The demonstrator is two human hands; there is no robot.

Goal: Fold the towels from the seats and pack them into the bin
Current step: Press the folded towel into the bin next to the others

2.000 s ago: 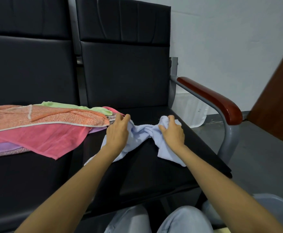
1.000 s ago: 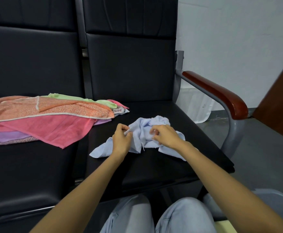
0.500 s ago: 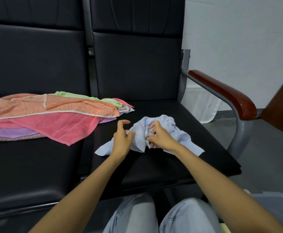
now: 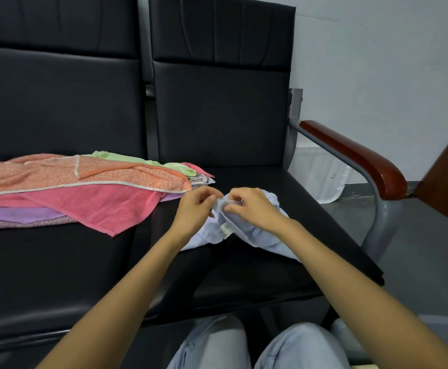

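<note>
Light blue towel (image 4: 260,241) lies bunched on the R seat (image 4: 244,275), centre of frame, just right of the stacked pile (image 4: 84,193) at centre left. L hand (image 4: 195,209) and R hand (image 4: 254,209) meet over its upper edge, fingertips close together. Both pinch the same bit of hem btwn thumb and fingers. The rest of the cloth trails down-frame and right, partly under the R wrist, so its long axis runs approx upper left to lower right. Probably the hands must next slide apart along that hem to find corners; R hand is nearer the bulk. Bin (image 4: 446,331) sits lower right, well apart.
</note>
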